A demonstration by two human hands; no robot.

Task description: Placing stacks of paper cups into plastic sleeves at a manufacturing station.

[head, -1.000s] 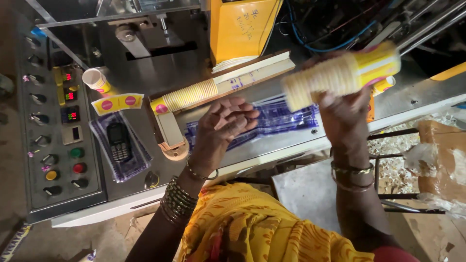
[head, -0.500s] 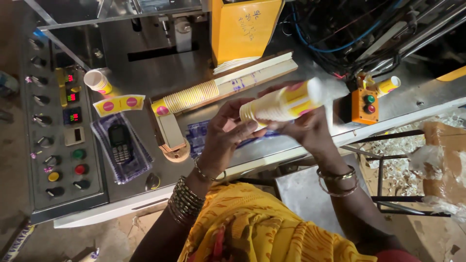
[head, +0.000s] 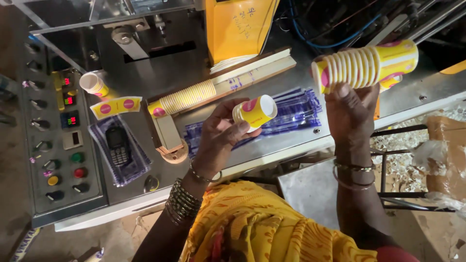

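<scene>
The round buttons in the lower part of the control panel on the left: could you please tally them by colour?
Green button: 1
Red button: 1
Yellow button: 1
Black buttons, and a dark one above the yellow: 3
Total: 6

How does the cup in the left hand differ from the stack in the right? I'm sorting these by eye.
The paper cup in the left hand is single; the cup stack in the right hand is many cups nested. The paper cup is short and held low, near the table; the cup stack is long and raised higher. Both are yellow with pink spots and lie sideways.
</scene>
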